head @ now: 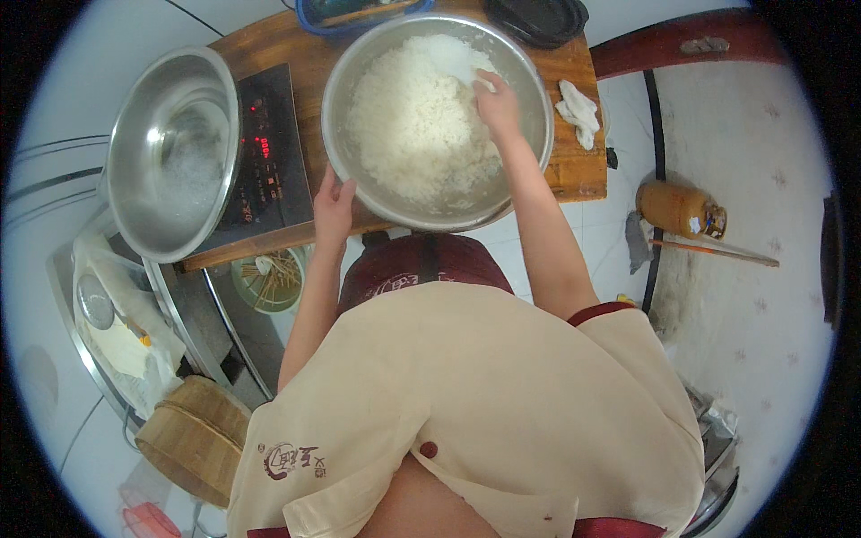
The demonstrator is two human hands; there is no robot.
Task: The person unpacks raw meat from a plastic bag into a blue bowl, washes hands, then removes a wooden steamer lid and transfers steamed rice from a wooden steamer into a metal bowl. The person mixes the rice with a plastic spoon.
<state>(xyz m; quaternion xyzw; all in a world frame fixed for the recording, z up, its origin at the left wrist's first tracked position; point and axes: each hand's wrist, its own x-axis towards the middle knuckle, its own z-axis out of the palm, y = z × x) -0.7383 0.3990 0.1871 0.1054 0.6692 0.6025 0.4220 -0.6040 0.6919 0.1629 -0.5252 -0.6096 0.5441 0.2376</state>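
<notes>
A large stainless steel basin [538, 144] on the wooden table holds a heap of white, rice-like food [417, 128]. My left hand [332, 212] grips the basin's near-left rim, thumb over the edge. Inside the basin, my right hand [498, 107] reaches over the right side of the heap, its fingertips at the white mass. Just beyond those fingertips lies a smoother, bluish-white patch [452, 57]; whether it is a separate object or part of the food is unclear. I cannot tell whether the right fingers hold anything.
A second steel basin [192, 144] with some foamy liquid overlaps a lit induction cooker [272, 181] at left. A white cloth [578, 114], black plastic container [538, 20] and blue tub [323, 27] share the wooden table [578, 185]. Below are a wooden bucket [195, 437] and gas cylinder [672, 207].
</notes>
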